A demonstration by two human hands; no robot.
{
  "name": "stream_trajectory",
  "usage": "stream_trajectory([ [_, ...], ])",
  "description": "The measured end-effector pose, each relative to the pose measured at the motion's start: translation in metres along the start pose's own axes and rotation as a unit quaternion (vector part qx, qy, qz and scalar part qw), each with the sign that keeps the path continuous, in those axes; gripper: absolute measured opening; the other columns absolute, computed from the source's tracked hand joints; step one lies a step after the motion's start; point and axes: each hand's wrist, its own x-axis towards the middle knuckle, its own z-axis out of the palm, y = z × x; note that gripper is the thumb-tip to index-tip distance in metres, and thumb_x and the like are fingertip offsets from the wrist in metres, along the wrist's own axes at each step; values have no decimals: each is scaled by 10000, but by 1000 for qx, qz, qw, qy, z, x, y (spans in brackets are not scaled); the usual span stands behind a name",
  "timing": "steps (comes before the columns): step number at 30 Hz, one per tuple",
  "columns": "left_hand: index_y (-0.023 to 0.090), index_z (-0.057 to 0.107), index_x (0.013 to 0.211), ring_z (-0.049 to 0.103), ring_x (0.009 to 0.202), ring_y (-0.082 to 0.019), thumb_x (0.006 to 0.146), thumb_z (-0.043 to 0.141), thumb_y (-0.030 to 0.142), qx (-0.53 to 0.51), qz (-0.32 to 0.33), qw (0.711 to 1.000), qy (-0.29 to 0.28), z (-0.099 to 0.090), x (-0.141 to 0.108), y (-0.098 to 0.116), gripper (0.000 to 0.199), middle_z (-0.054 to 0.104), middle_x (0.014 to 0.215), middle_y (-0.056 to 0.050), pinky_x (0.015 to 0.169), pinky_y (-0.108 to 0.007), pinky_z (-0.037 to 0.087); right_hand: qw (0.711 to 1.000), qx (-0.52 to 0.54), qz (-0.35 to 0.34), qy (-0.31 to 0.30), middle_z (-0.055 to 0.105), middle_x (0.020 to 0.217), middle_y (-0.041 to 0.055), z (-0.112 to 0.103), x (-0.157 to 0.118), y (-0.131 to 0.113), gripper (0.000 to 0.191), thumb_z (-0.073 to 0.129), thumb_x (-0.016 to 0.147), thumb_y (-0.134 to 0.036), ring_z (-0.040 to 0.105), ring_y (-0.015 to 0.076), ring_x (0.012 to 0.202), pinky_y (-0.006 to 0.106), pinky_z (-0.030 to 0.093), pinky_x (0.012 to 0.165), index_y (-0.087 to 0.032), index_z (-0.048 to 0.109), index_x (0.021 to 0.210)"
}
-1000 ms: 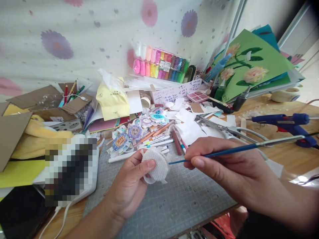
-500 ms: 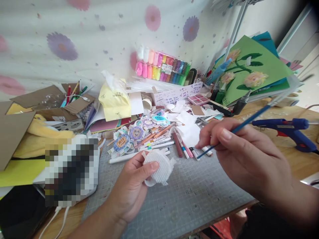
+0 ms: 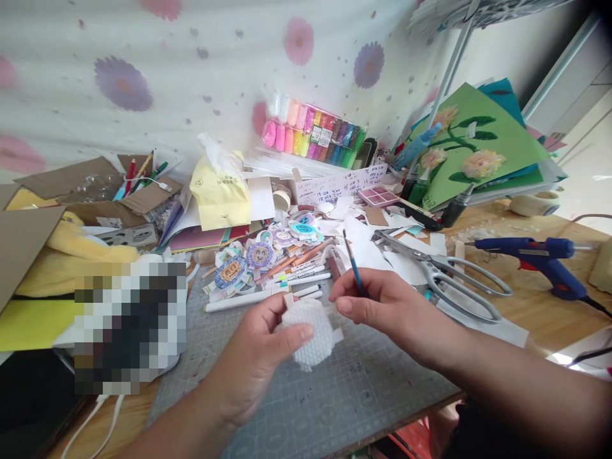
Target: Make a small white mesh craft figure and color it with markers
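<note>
My left hand [image 3: 258, 350] pinches a roundish white textured piece [image 3: 313, 338] between thumb and fingers, above the cutting mat. Small tabs stick out from the edge of this piece. To its right, my right hand [image 3: 387, 312] is closed around a thin blue paintbrush [image 3: 354, 264]. The brush's dark tip points up and away from me; its lower end is hidden by the hand. Just beyond both hands lie several markers [image 3: 301, 278] and decorated round pieces with painted centres, such as a purple one [image 3: 261, 256].
Under my hands is a grey cutting mat [image 3: 354, 395]. Large scissors [image 3: 444, 274] lie right of the right hand, with a blue glue gun [image 3: 540, 255] farther right. A yellow tissue pack [image 3: 220, 197] and a clay set [image 3: 315, 134] stand behind. A cardboard box [image 3: 33, 236] stands left.
My right hand has moved left and down, close to the white piece, and the brush has turned so its dark tip points up. The scissors have come into view. The left hand keeps its hold.
</note>
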Motion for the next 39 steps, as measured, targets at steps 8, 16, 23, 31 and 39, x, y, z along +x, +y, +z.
stream_trajectory([
  [8, 184, 615, 886, 538, 740, -147, 712, 749, 312, 49, 2, 999, -24, -8, 4, 3, 253, 608, 802, 4, 663, -244, 409, 995, 75, 46, 52, 486, 584, -58, 3, -1, 7, 228, 734, 671, -278, 400, 88, 547, 229, 307, 534, -174, 531, 662],
  [16, 169, 562, 684, 503, 680, -140, 792, 644, 297, 95, 65, 993, -17, -8, 6, 7, 187, 560, 673, 13, 657, -255, 376, 986, 127, 24, 108, 496, 589, -45, 0, -17, 20, 263, 741, 702, -344, 401, 89, 556, 239, 316, 561, -157, 559, 670],
  [23, 165, 541, 709, 567, 645, -156, 694, 681, 331, 151, 47, 987, -5, -9, 4, 15, 218, 670, 751, -41, 597, -263, 389, 989, 110, 12, 101, 544, 687, -12, -42, -23, 26, 330, 683, 729, -485, 430, 97, 572, 265, 380, 594, -157, 649, 749],
  [31, 168, 568, 591, 538, 669, -166, 607, 701, 226, 287, 83, 952, 61, 7, -11, 33, 146, 645, 751, -10, 591, -261, 356, 989, 92, -59, 97, 590, 658, -12, -53, -26, 15, 307, 673, 738, -475, 475, 107, 592, 254, 356, 583, -171, 672, 783],
  [39, 147, 659, 899, 615, 958, -264, 782, 542, 407, 246, 154, 956, 41, 41, -35, 48, 309, 675, 1083, -121, 729, -345, 452, 991, 34, -127, 16, 630, 702, 3, -19, -43, -5, 253, 737, 704, -368, 472, 114, 617, 254, 349, 588, -148, 689, 819],
])
